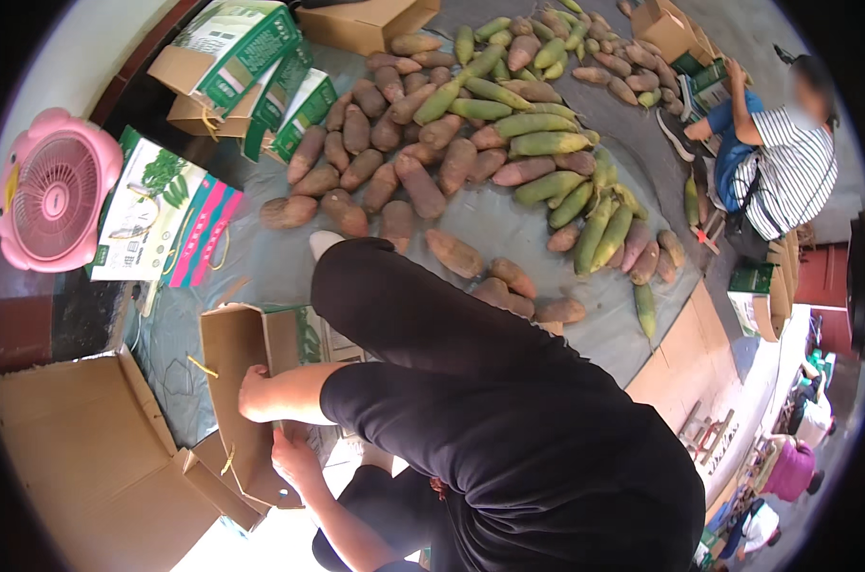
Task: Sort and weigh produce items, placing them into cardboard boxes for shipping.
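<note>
An upright cardboard box (232, 338) with green printed sides stands open before me at the lower left, yellow cord loops on its edge. My right hand (257, 393) reaches over its near side, fingers curled against the cardboard and partly hidden. Just below it, my left hand (297, 459) comes up from the lower edge, its fingers closed on the box's near edge. The box's floor is mostly out of sight. Beyond my bent, black-clad leg (423, 305) lie reddish-brown root vegetables (418, 186) and long green ones (547, 143) in a heap.
A large open carton (94, 458) lies at the lower left. A pink fan (61, 191) and printed green-and-white boxes (232, 57) stand at the far left. A grey sheet (452, 219) lies under the vegetables. Another person (785, 162) in a striped top sits at the right.
</note>
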Action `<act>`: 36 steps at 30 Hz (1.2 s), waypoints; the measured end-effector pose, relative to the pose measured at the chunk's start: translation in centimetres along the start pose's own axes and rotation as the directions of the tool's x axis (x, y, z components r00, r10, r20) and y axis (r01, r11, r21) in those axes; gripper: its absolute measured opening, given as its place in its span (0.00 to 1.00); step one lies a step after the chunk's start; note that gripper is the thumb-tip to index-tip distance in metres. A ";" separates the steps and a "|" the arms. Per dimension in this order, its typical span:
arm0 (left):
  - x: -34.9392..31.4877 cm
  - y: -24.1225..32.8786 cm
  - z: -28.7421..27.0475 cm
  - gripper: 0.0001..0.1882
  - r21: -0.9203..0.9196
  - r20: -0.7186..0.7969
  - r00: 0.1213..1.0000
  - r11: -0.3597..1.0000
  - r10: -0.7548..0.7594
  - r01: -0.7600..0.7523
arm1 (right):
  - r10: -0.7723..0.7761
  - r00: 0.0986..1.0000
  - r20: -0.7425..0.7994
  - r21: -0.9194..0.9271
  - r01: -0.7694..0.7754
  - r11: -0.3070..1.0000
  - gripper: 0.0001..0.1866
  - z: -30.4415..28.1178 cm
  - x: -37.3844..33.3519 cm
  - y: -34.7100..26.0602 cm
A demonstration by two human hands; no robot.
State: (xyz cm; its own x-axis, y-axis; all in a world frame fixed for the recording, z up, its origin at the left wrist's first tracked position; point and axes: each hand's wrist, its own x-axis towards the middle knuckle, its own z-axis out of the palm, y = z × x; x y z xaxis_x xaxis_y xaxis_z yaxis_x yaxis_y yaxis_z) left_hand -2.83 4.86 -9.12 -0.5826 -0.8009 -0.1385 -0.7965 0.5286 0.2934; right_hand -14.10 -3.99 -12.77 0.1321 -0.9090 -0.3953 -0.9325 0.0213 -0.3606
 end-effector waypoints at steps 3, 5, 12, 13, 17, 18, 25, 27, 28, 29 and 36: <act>0.8 0.3 0.3 0.13 -0.043 0.019 0.999 0.999 0.027 -0.026 | -0.029 0.980 0.196 0.034 0.023 0.999 0.20 -3.9 0.3 1.3; 0.6 -0.3 0.0 0.14 0.030 0.030 1.000 1.000 -0.008 0.007 | -0.284 0.953 -0.109 0.098 0.294 0.951 0.16 -7.3 -2.6 1.9; 0.5 1.3 -0.9 0.16 -0.127 0.051 0.998 0.991 0.044 -0.037 | 0.120 0.661 -0.741 0.418 0.313 0.853 0.18 -14.6 -19.5 17.8; 0.5 1.3 -0.9 0.17 -0.158 0.060 0.997 0.987 0.040 -0.030 | 0.249 0.653 -0.715 0.531 0.276 0.801 0.19 -14.0 -22.9 20.6; 0.7 -2.0 0.2 0.21 -0.017 0.026 0.996 0.996 0.088 -0.087 | 0.633 0.412 -0.655 0.666 -0.081 0.742 0.22 -5.5 -30.9 31.1; 0.7 -1.0 0.2 0.20 0.035 0.030 0.996 0.996 0.079 -0.080 | 0.706 0.328 -0.627 0.681 -0.208 0.702 0.22 -1.8 -33.0 34.3; 0.9 -1.1 0.2 0.18 -0.052 0.056 0.995 0.996 0.080 -0.077 | 0.969 -0.075 -0.236 0.768 -0.625 0.139 0.28 10.6 -50.0 42.4; 1.0 -0.2 0.3 0.18 -0.062 0.069 0.995 0.996 0.069 -0.064 | 0.936 -0.288 -0.204 0.793 -0.609 -0.015 0.29 13.1 -53.9 44.4; 0.7 0.0 0.1 0.18 -0.071 0.073 0.996 0.997 0.045 -0.040 | 0.914 -0.349 -0.206 0.819 -0.573 -0.034 0.29 13.7 -55.3 45.0; 0.8 -0.5 0.1 0.18 -0.066 0.073 0.997 0.997 0.039 -0.034 | 0.886 -0.413 -0.209 0.844 -0.533 -0.049 0.29 13.9 -56.3 45.2; 0.7 -0.5 -0.1 0.16 -0.057 0.051 0.999 0.998 0.004 -0.001 | 0.932 -0.299 -0.207 0.864 -0.502 0.030 0.22 14.9 -56.1 44.8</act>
State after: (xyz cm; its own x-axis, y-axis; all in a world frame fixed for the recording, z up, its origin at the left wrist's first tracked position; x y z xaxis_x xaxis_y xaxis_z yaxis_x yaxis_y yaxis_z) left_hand -2.86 4.04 -9.28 -0.5930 -0.7835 -0.1859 -0.7857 0.5124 0.3466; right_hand -58.30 54.13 -19.35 -0.9777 0.2057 -0.0429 0.1957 0.8170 -0.5424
